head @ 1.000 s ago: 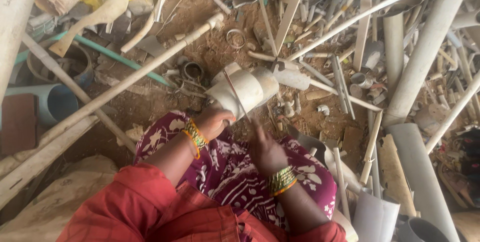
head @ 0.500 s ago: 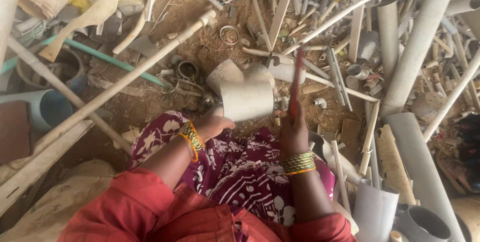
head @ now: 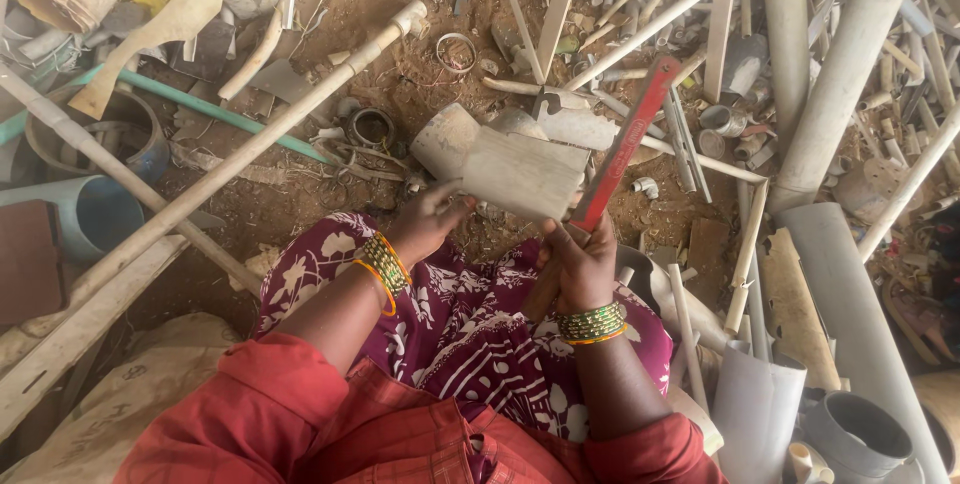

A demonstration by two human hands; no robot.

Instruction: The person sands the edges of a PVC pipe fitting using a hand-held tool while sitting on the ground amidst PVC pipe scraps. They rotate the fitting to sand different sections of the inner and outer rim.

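Note:
My left hand grips the near edge of a short grey pipe piece, held above my lap over the dirt ground. My right hand is closed on the lower end of a long flat red blade, which slants up to the right beside the pipe piece's right edge. Green and gold bangles ring both wrists. A second pale pipe stub lies just behind the held piece.
Dirt ground is strewn with plastic pipe scrap: a long white pipe crossing diagonally at left, thick grey pipes at right, a blue pipe elbow at left, cut pipe sections at lower right, rings and fittings all around.
My right hand picked up the red blade and raised it beside the pipe piece; the blade now tilts to the right. My left hand turned the pipe piece flatter toward me.

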